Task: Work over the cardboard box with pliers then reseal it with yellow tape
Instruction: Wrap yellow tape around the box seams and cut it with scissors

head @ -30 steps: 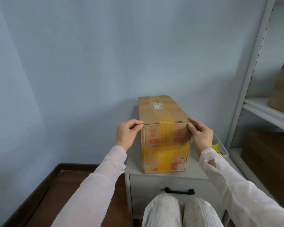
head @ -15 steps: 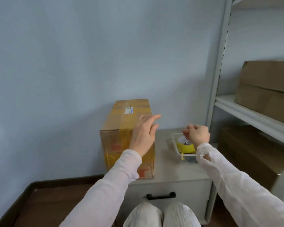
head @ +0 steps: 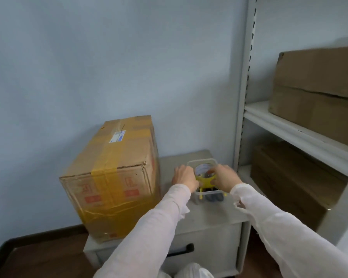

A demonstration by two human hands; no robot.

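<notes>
If we yank the yellow tape (head: 205,179) up too fast, the clear tub (head: 198,199) just right of the middle could tip and spill, since our right hand (head: 226,178) curls round the roll, our left hand (head: 184,177) bends by the tub's left wall, where we cannot tell its grip, and the cardboard box (head: 113,177) sits at centre left.

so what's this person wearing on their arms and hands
The left sleeve and right sleeve are long, loose, thin pale pinkish-white cloth, gathered at the cuffs. The left hand and right hand are bare: no gloves, no ring or watch showing.
</notes>
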